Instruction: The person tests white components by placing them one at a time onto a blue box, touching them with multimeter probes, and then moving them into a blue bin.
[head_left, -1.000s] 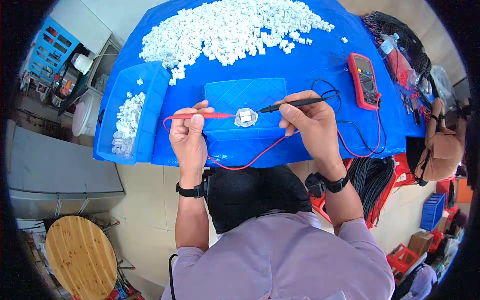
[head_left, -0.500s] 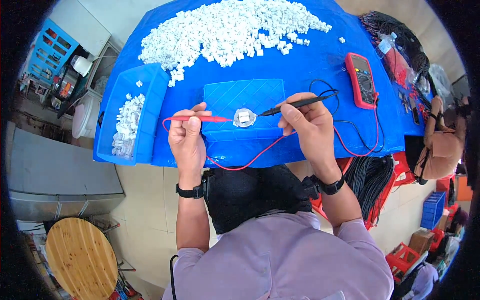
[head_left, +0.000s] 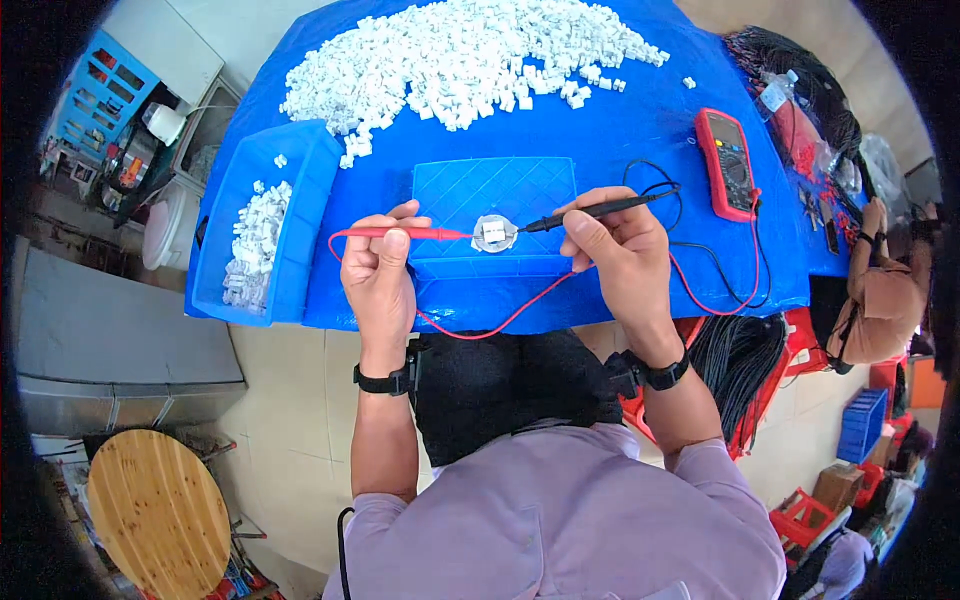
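Observation:
Between the fingers of my left hand [head_left: 384,270] is a red multimeter probe [head_left: 432,234], its tip at the left side of a small white block [head_left: 494,232]. My right hand [head_left: 628,265] grips a black multimeter probe [head_left: 590,211], whose tip meets the right side of the same spot. The white block sits on a round pale piece [head_left: 482,243] on top of an upturned blue bin [head_left: 500,180]. Whether the tips touch metal is too small to tell. Leads run from both probes to a red multimeter [head_left: 728,165] at the right.
A large heap of white blocks [head_left: 460,60] covers the table's far side. At the left stands a blue bin [head_left: 312,215] partly filled with white blocks. Black cables [head_left: 735,365] fill a red crate beside my right forearm. Another person's arm [head_left: 868,245] shows at the far right.
Both hands keep their hold on the probes at the white block. The whole view has shifted very slightly; nothing is taken up or let go.

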